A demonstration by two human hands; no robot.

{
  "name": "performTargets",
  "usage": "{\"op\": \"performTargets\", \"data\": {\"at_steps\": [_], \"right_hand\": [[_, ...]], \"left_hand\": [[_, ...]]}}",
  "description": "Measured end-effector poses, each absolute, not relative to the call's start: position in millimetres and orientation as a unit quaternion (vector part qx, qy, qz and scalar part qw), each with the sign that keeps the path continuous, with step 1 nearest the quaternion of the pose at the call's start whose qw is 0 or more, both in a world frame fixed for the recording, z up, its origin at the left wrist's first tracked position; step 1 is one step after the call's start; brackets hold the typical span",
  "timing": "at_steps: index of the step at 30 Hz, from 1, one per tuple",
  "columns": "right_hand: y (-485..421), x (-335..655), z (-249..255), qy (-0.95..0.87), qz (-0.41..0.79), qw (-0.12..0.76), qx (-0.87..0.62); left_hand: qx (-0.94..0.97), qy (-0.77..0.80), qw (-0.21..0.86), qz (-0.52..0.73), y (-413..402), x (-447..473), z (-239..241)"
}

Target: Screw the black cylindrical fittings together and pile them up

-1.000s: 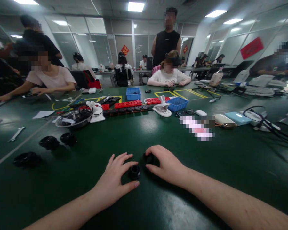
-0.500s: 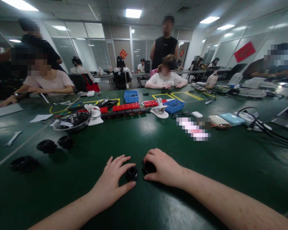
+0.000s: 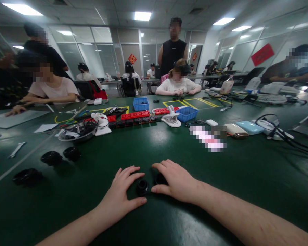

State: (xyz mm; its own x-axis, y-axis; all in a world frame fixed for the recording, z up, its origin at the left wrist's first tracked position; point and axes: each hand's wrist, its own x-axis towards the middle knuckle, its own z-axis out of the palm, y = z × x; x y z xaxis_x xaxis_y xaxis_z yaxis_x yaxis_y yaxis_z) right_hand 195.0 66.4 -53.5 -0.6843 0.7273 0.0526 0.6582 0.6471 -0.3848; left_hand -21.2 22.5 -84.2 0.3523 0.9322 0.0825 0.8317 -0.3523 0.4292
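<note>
On the green tabletop, a small black ring-shaped part [image 3: 142, 187] with a round hole in its top stands between the thumb and fingers of my left hand [image 3: 123, 188]. Those fingers are spread, with a gap between thumb and part. To its right, a second black round part [image 3: 160, 179] sits in the curve of my right hand [image 3: 173, 179], partly hidden by it. The right thumb and fingers are apart, and the forefinger is lifted off the part. Farther left lie several larger black round parts, among them a ribbed one [image 3: 51, 158].
A wrench [image 3: 16, 150] lies at left. Behind are a bowl [image 3: 78, 135] of small parts, a white clip-on fan base [image 3: 171, 118], a red power strip [image 3: 135, 114] and a blue bin [image 3: 187, 113]. Cables [image 3: 284, 131] lie at right. Several people sit around.
My right hand has loosened, its forefinger and thumb moving off the black part. My left fingers have opened slightly away from the small ring-shaped part. The view has shifted slightly.
</note>
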Motion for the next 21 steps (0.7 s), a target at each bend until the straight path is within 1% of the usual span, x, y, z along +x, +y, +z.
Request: {"op": "performTargets", "data": {"at_steps": [6,14,21], "right_hand": [[66.0,195.2,-53.2,-0.908,0.162,0.088,-0.377],[66.2,195.7,-53.4,-0.917,0.142,0.069,-0.366],[66.3,196.2,-53.6,-0.919,0.133,0.062,-0.366]], "left_hand": [[0.804,0.544,0.178,0.164,23.3,-21.7,-83.6],[0.803,0.554,0.152,0.161,23.7,-19.9,-82.8],[0.804,0.550,0.154,0.166,24.4,-20.2,-86.1]]}}
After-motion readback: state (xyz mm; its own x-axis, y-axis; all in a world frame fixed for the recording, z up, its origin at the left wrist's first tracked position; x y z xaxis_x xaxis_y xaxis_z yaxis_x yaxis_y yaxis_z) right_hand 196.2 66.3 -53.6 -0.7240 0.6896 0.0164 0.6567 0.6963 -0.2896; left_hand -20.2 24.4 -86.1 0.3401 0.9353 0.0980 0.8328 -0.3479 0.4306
